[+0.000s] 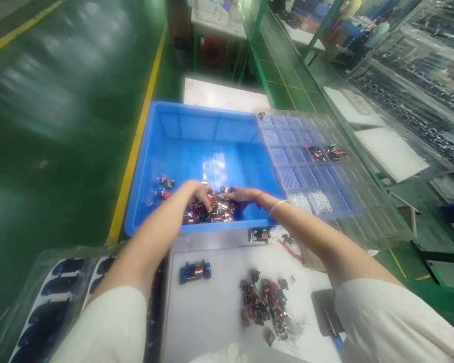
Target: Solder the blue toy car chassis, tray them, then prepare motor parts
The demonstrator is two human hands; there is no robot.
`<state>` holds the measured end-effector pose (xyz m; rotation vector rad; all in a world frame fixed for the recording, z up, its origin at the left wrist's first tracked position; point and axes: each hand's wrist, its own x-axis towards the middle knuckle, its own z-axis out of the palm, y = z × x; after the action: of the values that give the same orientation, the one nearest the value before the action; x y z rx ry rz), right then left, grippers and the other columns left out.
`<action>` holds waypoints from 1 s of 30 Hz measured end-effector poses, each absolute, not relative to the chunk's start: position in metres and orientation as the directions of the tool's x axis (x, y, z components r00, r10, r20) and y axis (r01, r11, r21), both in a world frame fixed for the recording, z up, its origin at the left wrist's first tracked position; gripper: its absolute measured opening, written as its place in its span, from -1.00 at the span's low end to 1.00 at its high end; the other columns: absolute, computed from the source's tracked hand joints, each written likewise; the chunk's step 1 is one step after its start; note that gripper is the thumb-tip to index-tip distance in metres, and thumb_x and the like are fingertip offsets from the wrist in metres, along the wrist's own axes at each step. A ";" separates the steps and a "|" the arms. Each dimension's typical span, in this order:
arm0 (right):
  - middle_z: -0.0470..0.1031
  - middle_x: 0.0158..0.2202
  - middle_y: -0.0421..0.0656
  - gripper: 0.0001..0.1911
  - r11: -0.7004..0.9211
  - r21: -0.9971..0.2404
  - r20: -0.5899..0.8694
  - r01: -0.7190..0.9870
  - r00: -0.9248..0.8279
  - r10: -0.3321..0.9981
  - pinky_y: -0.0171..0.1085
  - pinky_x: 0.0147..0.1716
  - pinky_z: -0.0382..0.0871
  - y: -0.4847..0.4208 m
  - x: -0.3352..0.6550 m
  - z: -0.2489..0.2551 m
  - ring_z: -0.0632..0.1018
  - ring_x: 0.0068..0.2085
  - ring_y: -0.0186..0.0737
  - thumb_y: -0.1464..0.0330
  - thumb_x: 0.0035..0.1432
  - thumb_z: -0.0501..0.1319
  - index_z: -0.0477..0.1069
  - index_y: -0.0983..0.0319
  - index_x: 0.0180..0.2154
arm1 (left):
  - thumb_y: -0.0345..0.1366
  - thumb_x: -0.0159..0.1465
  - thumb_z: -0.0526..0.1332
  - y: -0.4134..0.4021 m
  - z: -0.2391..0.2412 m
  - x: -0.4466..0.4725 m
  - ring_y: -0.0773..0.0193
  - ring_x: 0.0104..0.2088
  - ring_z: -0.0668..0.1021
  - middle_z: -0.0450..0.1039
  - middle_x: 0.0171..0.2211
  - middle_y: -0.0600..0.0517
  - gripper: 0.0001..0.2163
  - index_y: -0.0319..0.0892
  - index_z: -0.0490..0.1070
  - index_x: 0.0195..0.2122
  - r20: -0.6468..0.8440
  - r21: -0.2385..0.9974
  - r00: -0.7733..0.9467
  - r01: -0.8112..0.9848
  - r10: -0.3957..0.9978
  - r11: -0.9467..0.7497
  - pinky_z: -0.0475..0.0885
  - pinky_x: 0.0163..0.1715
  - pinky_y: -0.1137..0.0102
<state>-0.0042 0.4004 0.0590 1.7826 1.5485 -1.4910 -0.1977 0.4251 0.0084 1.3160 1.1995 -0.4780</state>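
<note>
Both my hands reach into a blue plastic bin (215, 126), at a heap of small red, black and silver metal parts (221, 212) by its near wall. My left hand (201, 194) is curled down around some of the parts, its thumb and fingers bent into the heap. From the right side, my right hand (242, 195) closes its fingers on parts at the heap's edge; its fingertips are partly hidden. A few more parts (165, 181) lie at the bin's left side.
A clear compartment tray (298, 146) adjoins the bin on the right. On the white table (208, 317) lie a blue toy car chassis (195, 271), a loose pile of similar parts (267, 302) and a dark flat object (325, 310). Packs of blue pieces (56, 285) sit at lower left.
</note>
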 end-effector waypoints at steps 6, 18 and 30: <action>0.45 0.07 0.06 -0.37 -0.507 -0.534 -0.825 0.676 -0.286 0.488 -0.14 -0.32 0.62 0.391 -0.017 0.043 0.61 -0.26 -0.16 -0.02 0.20 0.23 0.22 0.18 0.17 | -0.23 -0.25 0.58 0.420 0.010 -0.197 -0.41 0.25 0.33 -0.27 0.44 -0.40 0.18 -0.01 -0.06 0.38 -0.847 0.529 0.448 0.756 0.285 0.385 0.64 -0.26 0.14; 0.40 0.09 0.02 -0.43 -0.671 -0.631 -0.775 0.390 -0.369 0.514 -0.18 -0.23 0.65 0.392 -0.029 0.031 0.55 0.00 -0.07 0.14 0.11 0.38 0.29 0.22 0.06 | -0.36 -0.18 0.56 0.419 0.000 -0.203 -0.23 0.17 0.47 0.01 0.41 -0.24 -0.05 0.05 0.19 0.26 -0.777 0.619 0.552 0.583 0.302 0.527 0.61 -0.07 0.09; 0.50 -0.09 -0.04 -0.45 -0.669 -0.686 -0.728 0.287 -0.293 0.620 -0.10 -0.25 0.65 0.405 -0.030 0.040 0.62 -0.25 -0.22 0.21 0.18 0.35 0.21 0.24 0.09 | -0.44 -0.17 0.52 0.422 0.027 -0.204 -0.16 0.13 0.51 0.15 0.33 -0.23 -0.12 -0.01 0.24 0.22 -0.685 0.719 0.540 0.393 0.489 0.573 0.61 -0.06 0.07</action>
<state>-0.0300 0.4053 0.0404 1.9829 1.3249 -2.3935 -0.2040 0.4220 0.0271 1.0089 1.0467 0.0705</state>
